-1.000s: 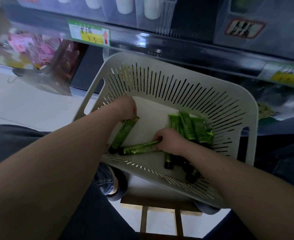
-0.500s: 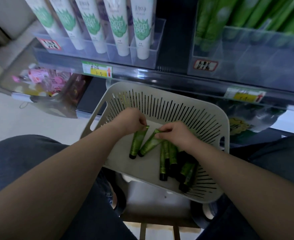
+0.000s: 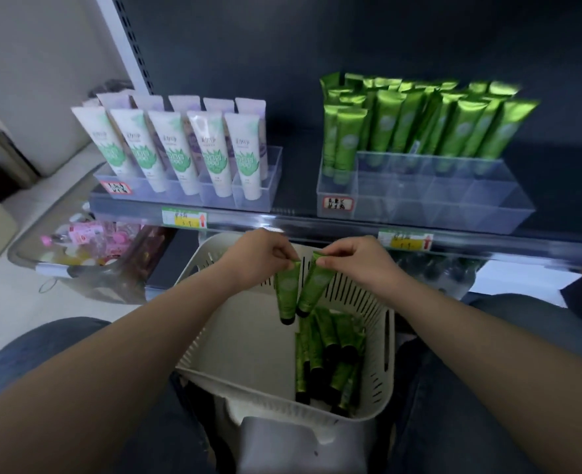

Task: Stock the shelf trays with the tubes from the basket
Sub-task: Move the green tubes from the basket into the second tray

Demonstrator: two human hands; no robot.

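The left hand (image 3: 262,254) pinches one green tube (image 3: 286,290) by its crimp, the right hand (image 3: 358,263) a second tube (image 3: 315,285), both hanging over the basket (image 3: 387,340); the clear shelf tray (image 3: 419,203) has back rows filled, most front compartments bare; a pile of tubes (image 3: 323,357) lies in the basket, overlapping, count unclear; tray label (image 3: 338,203) illegible.
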